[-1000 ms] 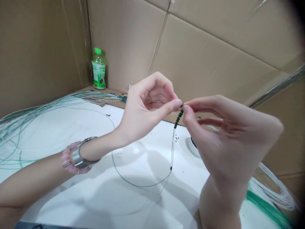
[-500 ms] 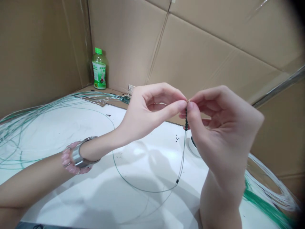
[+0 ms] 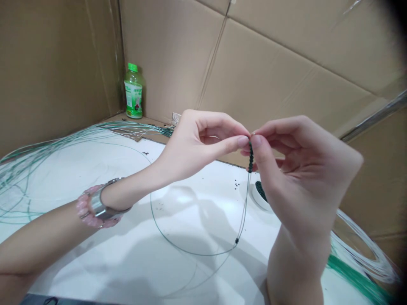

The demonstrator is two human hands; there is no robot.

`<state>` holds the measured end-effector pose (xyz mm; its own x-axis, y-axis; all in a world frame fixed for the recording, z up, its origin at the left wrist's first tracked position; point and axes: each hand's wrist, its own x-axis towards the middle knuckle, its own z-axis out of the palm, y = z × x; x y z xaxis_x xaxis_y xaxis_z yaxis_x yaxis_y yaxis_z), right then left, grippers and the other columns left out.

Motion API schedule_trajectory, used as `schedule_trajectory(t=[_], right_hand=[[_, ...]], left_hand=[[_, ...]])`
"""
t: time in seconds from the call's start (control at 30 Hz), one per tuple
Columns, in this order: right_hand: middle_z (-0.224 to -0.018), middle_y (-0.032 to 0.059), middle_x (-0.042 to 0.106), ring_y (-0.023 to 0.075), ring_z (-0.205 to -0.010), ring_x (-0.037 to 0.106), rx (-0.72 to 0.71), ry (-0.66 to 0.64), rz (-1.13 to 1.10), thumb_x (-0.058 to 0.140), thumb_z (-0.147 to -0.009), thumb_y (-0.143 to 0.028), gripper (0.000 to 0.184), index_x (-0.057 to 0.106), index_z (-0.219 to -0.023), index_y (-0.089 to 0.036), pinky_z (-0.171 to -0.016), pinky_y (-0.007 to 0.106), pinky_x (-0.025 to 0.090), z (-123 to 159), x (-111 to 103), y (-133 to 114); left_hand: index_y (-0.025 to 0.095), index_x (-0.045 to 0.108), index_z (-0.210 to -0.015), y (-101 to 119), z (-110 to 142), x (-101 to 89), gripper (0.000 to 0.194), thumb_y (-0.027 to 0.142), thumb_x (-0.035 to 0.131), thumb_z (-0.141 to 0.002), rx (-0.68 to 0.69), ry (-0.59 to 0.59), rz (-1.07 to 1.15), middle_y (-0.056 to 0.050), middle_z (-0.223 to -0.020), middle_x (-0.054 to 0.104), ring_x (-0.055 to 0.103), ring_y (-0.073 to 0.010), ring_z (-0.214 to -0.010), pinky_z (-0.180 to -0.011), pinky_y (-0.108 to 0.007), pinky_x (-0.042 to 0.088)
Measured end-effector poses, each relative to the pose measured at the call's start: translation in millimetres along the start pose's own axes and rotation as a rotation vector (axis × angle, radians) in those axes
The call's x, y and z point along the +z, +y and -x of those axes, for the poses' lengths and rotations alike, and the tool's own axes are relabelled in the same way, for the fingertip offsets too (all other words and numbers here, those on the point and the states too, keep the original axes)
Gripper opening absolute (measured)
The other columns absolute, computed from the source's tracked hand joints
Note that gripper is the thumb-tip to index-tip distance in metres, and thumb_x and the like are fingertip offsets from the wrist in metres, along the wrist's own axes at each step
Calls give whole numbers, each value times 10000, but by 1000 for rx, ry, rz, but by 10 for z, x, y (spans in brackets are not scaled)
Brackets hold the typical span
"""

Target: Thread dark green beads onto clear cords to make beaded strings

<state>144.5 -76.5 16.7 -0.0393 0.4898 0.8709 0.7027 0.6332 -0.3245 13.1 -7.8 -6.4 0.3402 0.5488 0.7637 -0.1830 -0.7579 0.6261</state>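
Observation:
My left hand [image 3: 203, 144] and my right hand [image 3: 302, 169] meet at their fingertips, each pinching the top of a short string of dark green beads [image 3: 251, 157]. The beads hang on a thin cord [image 3: 243, 216] that drops past my right thumb and carries a single dark bead [image 3: 237, 240] lower down. From there a greenish cord loop [image 3: 187, 248] curves across the white table [image 3: 203, 182]. The pinched cord end is hidden by my fingertips. My left wrist wears a pink beaded bracelet [image 3: 95, 207] and a silver band.
A small white dish [image 3: 258, 200] of dark beads sits partly behind my right hand, with loose beads [image 3: 237, 184] nearby. Bundles of green-and-white cords [image 3: 32, 178] lie at left and lower right. A green-capped bottle [image 3: 133, 91] stands against the cardboard walls [image 3: 254, 76].
Both hands have stayed together at the bead string, shifting slightly since the middle frame. Compared with the oldest frame, my hands have closed in, and the strand now hangs more upright, further right.

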Motion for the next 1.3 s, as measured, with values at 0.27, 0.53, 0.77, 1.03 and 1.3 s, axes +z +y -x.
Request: schedule_trajectory(t=[0.27,0.53,0.77,1.03,1.3], right_hand=[[-716,-8,644,155,-609,632,19,26,58,586,-814,-195,81,623,-799,-266,-440,234,500,32,-1,-6],[-687,-15,634,145,-617,617,-19,1,124,651,-743,-146,91,621,-763,-230,-457,226,524,-2,-50,-41],[-663,-8,639,152,-582,590,-116,-29,356,642,-761,-150,93,634,-801,-234,-508,270,518,24,-95,-128],[-665,-8,617,140,-584,599,-120,-22,329,623,-786,-181,45,612,-800,-222,-486,240,510,25,-114,-153],[-753,-7,585,131,-635,614,-9,7,83,542,-805,-132,101,541,-808,-234,-428,190,484,4,32,-19]], left_hand=[[203,670,-861,-12,3,-10,141,316,594,-823,17,8,-48,27,-829,705,696,-168,-803,-681,-287,634],[195,667,-826,7,-6,-4,117,291,600,-819,8,30,-30,35,-803,706,695,-150,-765,-665,-263,628],[191,654,-803,49,7,5,126,293,584,-830,28,38,-70,24,-776,696,691,-158,-777,-636,-241,614],[167,643,-770,98,0,15,148,306,608,-808,55,61,-32,25,-734,688,684,-131,-709,-611,-205,598],[153,644,-813,59,15,20,143,265,561,-842,95,49,-69,12,-772,690,683,-135,-742,-631,-219,605]])
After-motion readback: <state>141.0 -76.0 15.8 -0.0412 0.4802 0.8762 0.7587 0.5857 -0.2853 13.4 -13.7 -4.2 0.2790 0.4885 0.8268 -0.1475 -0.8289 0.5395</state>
